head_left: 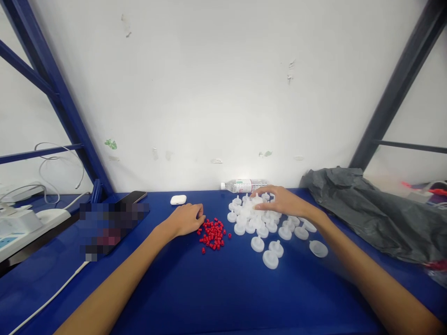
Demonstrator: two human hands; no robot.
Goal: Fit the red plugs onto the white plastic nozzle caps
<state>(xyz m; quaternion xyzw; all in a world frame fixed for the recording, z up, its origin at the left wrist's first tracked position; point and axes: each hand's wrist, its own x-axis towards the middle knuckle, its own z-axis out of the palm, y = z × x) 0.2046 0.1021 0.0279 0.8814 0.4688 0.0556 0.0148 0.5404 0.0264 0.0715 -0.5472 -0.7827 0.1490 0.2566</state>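
My left hand (186,219) rests at the left edge of a pile of small red caps (213,234). Its fingers curl downward and are pressed together; whatever may be in them is hidden. Over a heap of translucent white spouted lids (250,211), my right hand (277,200) reaches in from the right. Thumb and fingers are apart above the heap, with white lids just below and between them. Several lids lie loose in front, among them one white lid (270,259) nearest me. A flatter white disc (318,249) lies beside my right forearm.
A clear plastic bottle (240,185) lies against the wall behind the lids. Left of it are a white earbud case (178,199) and a dark phone (135,197). A grey plastic bag (352,209) covers the right side. A white cable (49,298) crosses the blue table (195,298).
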